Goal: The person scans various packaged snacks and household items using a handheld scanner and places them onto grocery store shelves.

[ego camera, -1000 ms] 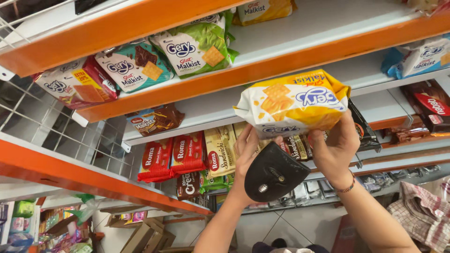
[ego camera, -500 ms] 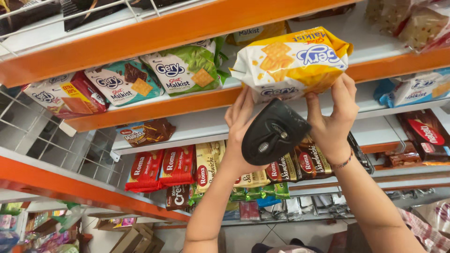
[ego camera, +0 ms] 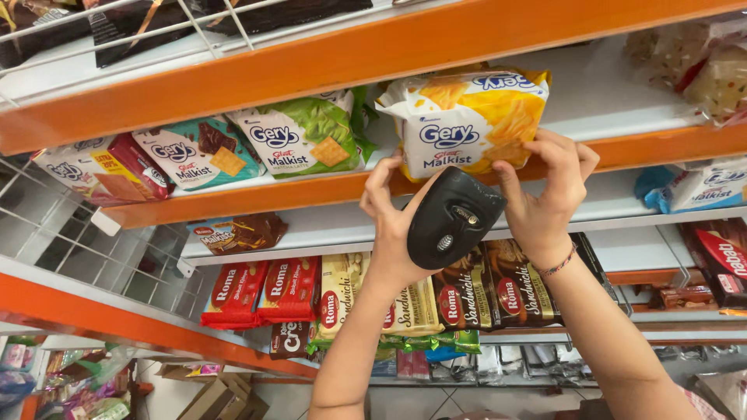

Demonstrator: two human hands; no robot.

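Gripping yellow cracker pack point(ego camera: 467, 120) at orange shelf point(ego camera: 327, 58), both hands clamped; green pack point(ego camera: 307, 136) beside.

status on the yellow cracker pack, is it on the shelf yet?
Done: the green pack and teal pack already lie on the orange-edged shelf. In hand: the yellow cracker pack is held at the shelf's front edge by the left hand and right hand; a black handheld device hangs by the left hand. Left: the pack is not yet released, fingers grip its lower edge.
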